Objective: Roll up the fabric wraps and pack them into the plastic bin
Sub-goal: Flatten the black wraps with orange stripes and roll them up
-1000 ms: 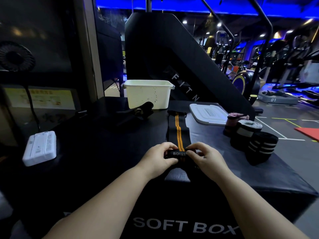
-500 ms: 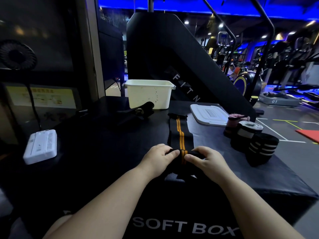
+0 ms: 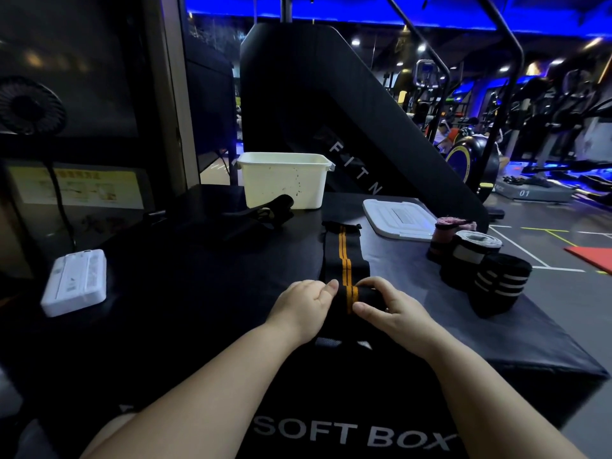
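Step in hand: rolling the black wrap with 2 orange stripes (image 3: 345, 260); no roll shows over the rim of the plastic bin (image 3: 283, 180), though its floor is hidden.
Left hand (image 3: 304, 306): fingers curled against the left end of the rolled part, gripping it.
Right hand (image 3: 394, 309): thumb and fingers pinch the right end of the same roll.
Wrap's place: middle of the soft box (image 3: 496, 346) top, roll at the near end, flat tail running toward the far edge.
Next move, as I judge it: turn the roll away over the tail, keeping both ends level so it winds tight and straight.
Finished rolls (image 3: 470, 256): 3, standing along the right edge, touching.
Loose dark wrap (image 3: 261, 215): 1 bundle just in front of the bin; pieces within it cannot be counted.
Bin: 1, at the far edge, open.
Lid (image 3: 397, 218): 1, flat, right of the bin.
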